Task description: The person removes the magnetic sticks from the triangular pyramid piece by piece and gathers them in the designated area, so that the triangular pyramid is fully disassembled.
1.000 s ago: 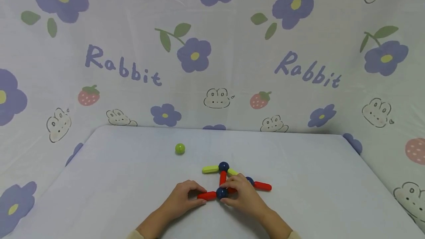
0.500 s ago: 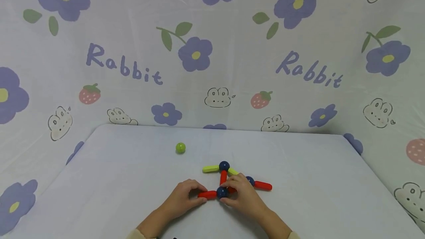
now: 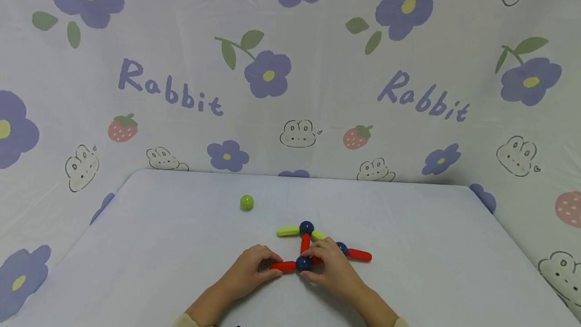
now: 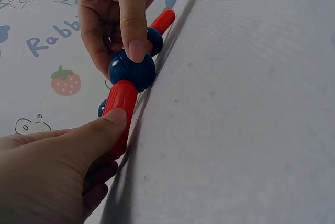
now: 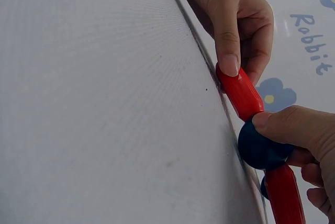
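Observation:
Between thumb and fingers, my left hand [image 3: 251,271] pinches the outer end of a red magnetic stick [image 3: 285,267]. That stick's other end meets a dark blue ball [image 3: 303,264], which my right hand [image 3: 333,268] grips. From this ball a second red stick [image 3: 305,242] runs back to another blue ball [image 3: 306,227], and a third red stick [image 5: 284,195] runs right, partly hidden by the right hand. A yellow-green stick [image 3: 288,231] points left from the rear ball. Another slants toward a third blue ball [image 3: 341,248], which carries a red stick [image 3: 359,255] pointing right.
A loose green ball [image 3: 246,202] lies farther back on the white table [image 3: 181,226], left of the joined sticks. Behind the table hangs a cloth [image 3: 317,90] printed with flowers, rabbits and strawberries.

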Demonstrator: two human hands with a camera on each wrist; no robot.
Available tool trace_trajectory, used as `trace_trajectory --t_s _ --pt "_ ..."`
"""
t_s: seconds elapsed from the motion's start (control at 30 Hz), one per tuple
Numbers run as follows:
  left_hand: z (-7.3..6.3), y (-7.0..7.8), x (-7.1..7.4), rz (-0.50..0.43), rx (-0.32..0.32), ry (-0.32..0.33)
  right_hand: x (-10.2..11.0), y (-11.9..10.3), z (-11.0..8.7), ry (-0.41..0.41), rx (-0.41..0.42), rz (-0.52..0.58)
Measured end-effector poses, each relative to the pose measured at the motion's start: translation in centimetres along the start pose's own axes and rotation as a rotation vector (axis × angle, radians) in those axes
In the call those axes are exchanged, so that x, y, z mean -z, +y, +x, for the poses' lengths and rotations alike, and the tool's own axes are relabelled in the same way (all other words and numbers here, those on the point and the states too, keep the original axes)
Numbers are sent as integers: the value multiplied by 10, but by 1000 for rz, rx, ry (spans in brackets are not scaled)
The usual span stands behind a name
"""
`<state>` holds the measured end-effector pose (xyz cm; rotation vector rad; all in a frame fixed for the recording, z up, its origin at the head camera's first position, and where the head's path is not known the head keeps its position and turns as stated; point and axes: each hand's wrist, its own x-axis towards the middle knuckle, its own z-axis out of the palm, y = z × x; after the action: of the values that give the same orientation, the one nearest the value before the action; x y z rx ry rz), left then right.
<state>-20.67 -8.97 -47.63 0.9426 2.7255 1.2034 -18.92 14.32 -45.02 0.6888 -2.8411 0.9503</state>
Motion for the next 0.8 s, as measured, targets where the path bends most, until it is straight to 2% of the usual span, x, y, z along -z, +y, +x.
trace_trajectory --t_s 0.13,0.33,0.47,0.57,0.73,0.8 --pt "1 0 1 21 -25 -4 2 0 -1 -17 -6 8" --pt "0 -2 5 80 -164 63 4 -2 2 -51 -8 26" --pt "0 -7 7 69 -182 48 3 -3 3 -63 0 21" --pt "0 -13 12 74 -152 37 4 -3 3 -70 -2 14" --pt "-5 -27 27 55 -14 147 7 4 3 -45 -56 2" --pt "-8 -31 32 48 4 175 9 6 2 -34 -64 11"
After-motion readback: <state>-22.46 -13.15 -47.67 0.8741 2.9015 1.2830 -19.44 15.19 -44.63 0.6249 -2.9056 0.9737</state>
